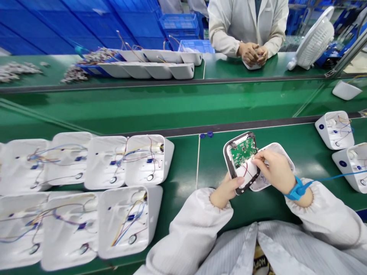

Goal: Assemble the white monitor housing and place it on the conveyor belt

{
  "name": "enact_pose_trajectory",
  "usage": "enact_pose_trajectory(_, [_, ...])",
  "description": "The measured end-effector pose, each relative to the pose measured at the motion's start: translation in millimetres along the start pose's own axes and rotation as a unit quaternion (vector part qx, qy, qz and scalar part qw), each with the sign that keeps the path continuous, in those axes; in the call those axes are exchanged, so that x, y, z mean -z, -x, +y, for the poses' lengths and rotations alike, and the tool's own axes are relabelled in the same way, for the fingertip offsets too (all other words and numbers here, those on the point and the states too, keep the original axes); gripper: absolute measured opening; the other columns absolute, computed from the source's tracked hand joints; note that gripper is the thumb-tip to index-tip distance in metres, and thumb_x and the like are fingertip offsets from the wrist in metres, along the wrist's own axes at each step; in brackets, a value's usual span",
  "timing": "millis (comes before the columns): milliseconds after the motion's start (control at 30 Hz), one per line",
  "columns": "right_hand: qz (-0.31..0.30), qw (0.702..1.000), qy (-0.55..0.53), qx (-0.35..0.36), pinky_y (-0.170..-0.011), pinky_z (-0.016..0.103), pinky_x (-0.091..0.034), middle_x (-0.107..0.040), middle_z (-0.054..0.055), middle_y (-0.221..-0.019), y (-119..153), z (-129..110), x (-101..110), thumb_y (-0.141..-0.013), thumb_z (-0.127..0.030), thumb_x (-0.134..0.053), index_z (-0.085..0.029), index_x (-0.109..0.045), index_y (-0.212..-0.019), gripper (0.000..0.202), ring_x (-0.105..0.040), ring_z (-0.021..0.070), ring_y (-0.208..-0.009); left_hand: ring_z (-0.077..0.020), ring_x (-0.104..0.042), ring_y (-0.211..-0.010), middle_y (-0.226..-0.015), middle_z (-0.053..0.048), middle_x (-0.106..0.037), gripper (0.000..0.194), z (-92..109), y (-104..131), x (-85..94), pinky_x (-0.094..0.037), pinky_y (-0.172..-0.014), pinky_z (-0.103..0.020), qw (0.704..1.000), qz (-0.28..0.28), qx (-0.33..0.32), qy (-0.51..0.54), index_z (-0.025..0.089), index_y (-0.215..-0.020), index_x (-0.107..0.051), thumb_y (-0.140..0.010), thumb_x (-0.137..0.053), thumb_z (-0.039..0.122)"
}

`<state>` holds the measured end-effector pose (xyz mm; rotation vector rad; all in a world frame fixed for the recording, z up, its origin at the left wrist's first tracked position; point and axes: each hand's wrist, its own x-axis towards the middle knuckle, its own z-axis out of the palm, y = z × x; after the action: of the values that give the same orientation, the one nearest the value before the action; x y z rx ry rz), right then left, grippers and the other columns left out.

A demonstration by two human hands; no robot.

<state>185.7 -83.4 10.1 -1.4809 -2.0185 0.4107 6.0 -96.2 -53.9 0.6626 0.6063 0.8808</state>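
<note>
My left hand (pixel 228 189) grips the lower edge of a dark-rimmed cover panel (pixel 228 158), which is tilted up over the bench. A green circuit board (pixel 244 152) sits inside this panel, with a white block (pixel 247 172) and red and black wires below it. At the board's lower right corner, my right hand (pixel 271 166) pinches with thumb and forefinger; what lies between the fingertips is too small to make out. Behind and below the panel lies a white housing (pixel 282 151), partly hidden by the panel and my right hand. A blue wrist strap (pixel 298 190) with a cord circles my right wrist.
Several open white housings (pixel 130 225) with coloured wires stand in rows at left. More housings (pixel 335 130) are at right. Two small blue round parts (pixel 210 134) lie near the bench's back edge. Beyond the green conveyor belt (pixel 172 105), a co-worker's hands (pixel 252 53) hold a white part.
</note>
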Motion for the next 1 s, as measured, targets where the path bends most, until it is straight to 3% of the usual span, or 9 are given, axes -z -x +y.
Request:
enact_pose_trajectory(100, [0.038, 0.999, -0.011, -0.016, -0.070, 0.032, -0.049, -0.073, 0.003, -0.083, 5.2, -6.0, -8.9, -0.097, -0.031, -0.056, -0.021, -0.064, -0.088, 0.016, -0.069, 0.0201, -0.076, -0.0372, -0.060, -0.116, -0.118, -0.013, -0.069, 0.073, -4.8, 2.8, 4.0, -0.046, -0.105, -0.048, 1.000, 0.016, -0.014, -0.020, 0.014, -0.120, -0.066, -0.063, -0.084, 0.057])
enact_pose_trajectory(300, [0.054, 0.997, -0.031, -0.038, -0.069, 0.033, -0.050, -0.074, 0.003, -0.083, 4.3, -7.6, -11.1, -0.096, -0.032, -0.057, -0.022, -0.065, -0.086, 0.016, -0.069, 0.0206, -0.076, -0.0369, -0.056, -0.122, -0.118, -0.012, -0.068, 0.068, 0.7, 7.1, -3.2, -0.040, -0.111, -0.049, 0.998, 0.028, -0.017, -0.058, 0.014, -0.114, -0.068, -0.066, -0.082, 0.060])
enact_pose_trajectory(533, [0.048, 0.996, -0.036, -0.061, -0.069, 0.033, -0.049, -0.074, 0.002, -0.081, 2.9, -9.8, -9.5, -0.094, -0.030, -0.059, -0.021, -0.065, -0.085, 0.015, -0.069, 0.0196, -0.074, -0.0360, -0.060, -0.115, -0.111, -0.012, -0.069, 0.070, -2.3, 5.0, -0.4, -0.043, -0.107, -0.050, 0.997, 0.029, -0.019, -0.068, 0.014, -0.115, -0.066, -0.065, -0.082, 0.060])
enact_pose_trajectory(700, [0.031, 0.994, -0.058, -0.087, -0.069, 0.031, -0.051, -0.073, 0.001, -0.079, 2.2, -11.5, -8.3, -0.094, -0.030, -0.059, -0.022, -0.064, -0.083, 0.015, -0.069, 0.0187, -0.074, -0.0370, -0.056, -0.123, -0.124, -0.013, -0.065, 0.075, -0.1, 5.6, -2.7, -0.041, -0.111, -0.049, 0.998, 0.027, -0.022, -0.046, 0.014, -0.120, -0.065, -0.063, -0.083, 0.059])
enact_pose_trajectory(1000, [0.060, 0.997, -0.007, -0.041, -0.066, 0.031, -0.048, -0.072, 0.001, -0.077, 5.8, -11.7, -7.7, -0.097, -0.032, -0.057, -0.021, -0.064, -0.081, 0.020, -0.067, 0.0179, -0.071, -0.0380, -0.055, -0.125, -0.125, -0.013, -0.066, 0.076, -4.0, 3.2, 4.4, -0.039, -0.113, -0.050, 0.997, 0.026, -0.026, -0.063, 0.015, -0.125, -0.064, -0.065, -0.083, 0.057])
